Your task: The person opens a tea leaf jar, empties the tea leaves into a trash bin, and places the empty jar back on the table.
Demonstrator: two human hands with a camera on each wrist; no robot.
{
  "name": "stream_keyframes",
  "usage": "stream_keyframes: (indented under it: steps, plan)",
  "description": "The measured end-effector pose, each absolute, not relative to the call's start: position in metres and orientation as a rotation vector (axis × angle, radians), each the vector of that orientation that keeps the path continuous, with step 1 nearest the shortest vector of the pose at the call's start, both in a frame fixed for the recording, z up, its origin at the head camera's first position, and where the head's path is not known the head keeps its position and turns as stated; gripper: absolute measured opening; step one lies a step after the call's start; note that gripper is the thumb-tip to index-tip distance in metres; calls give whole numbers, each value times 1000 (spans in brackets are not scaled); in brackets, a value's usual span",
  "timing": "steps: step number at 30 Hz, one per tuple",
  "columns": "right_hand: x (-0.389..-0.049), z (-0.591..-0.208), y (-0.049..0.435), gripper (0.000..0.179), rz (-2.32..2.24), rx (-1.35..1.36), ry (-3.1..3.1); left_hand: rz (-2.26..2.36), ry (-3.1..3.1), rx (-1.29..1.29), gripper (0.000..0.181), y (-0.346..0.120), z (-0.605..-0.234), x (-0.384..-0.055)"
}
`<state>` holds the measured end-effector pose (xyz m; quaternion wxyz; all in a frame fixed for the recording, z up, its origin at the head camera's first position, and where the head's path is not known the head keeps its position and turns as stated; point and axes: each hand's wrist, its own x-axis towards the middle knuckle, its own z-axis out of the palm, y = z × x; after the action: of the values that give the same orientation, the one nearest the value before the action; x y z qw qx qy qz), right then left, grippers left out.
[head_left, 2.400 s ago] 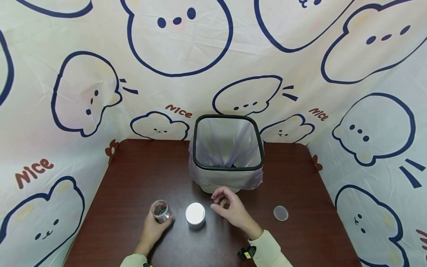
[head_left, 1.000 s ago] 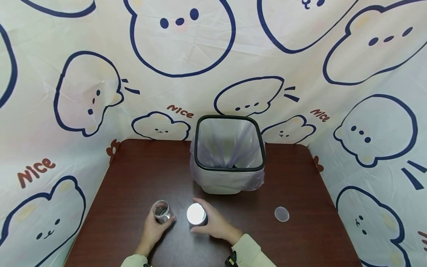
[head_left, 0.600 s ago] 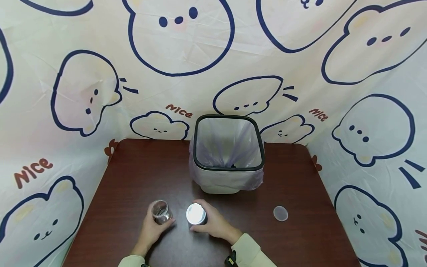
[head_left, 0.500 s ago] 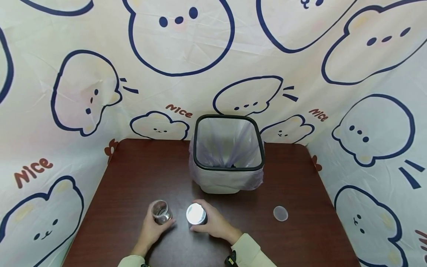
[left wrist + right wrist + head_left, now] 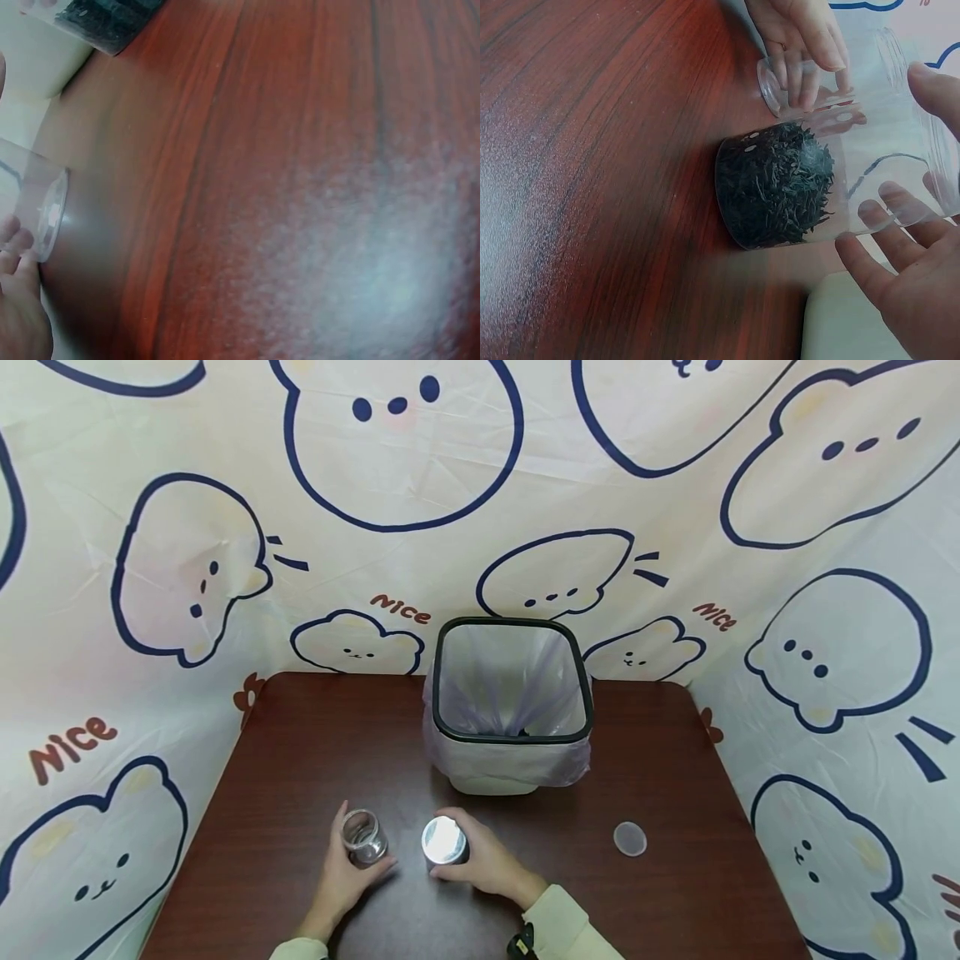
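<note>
My left hand point(image 5: 345, 881) is cupped round a clear jar point(image 5: 365, 837), thumb at its right and fingers at its left. Nothing shows inside that jar, whose base point(image 5: 54, 214) stands at the left edge of the left wrist view. A short gap to the right, my right hand point(image 5: 487, 860) holds a second clear jar point(image 5: 847, 180), thumb on the near side and fingers round the far side. Dark dry leaves, like loose tea, point(image 5: 780, 187) fill its lower part. From above, its top point(image 5: 444, 840) is a bright shiny white disc.
A bin point(image 5: 495, 785) with a dark rim and a pale purple liner bag point(image 5: 555, 768) stands behind the jars. One translucent round lid point(image 5: 630, 839) lies at the right on the brown table point(image 5: 675, 902). A cartoon-printed cloth point(image 5: 390, 560) hangs behind and beside the table.
My right hand came left from in front of the bin and took hold of the jar of leaves. Latest, that jar shifts slightly right, and a left finger straightens beside the other jar.
</note>
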<state>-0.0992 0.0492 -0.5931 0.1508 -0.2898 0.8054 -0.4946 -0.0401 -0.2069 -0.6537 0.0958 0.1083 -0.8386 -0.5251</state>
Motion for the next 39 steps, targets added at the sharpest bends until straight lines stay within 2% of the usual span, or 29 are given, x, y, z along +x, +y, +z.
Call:
stream_keyframes:
  steps: [12,20,28,39]
  plan:
    - [-100,-592,57,77,-1445,-758,2335,-1560,-2480,271,130,-214,-650,-33]
    - [-105,-583,63,80,-1483,-722,2353,-1511,-2407,113,124,-221,-635,-31]
    - [-105,-572,68,71,-1568,-759,2372,-1392,-2217,-174,75,-227,-624,-35]
    - [-103,-538,75,68,-1684,-779,2309,-1351,-2226,-249,72,-227,-593,-44]
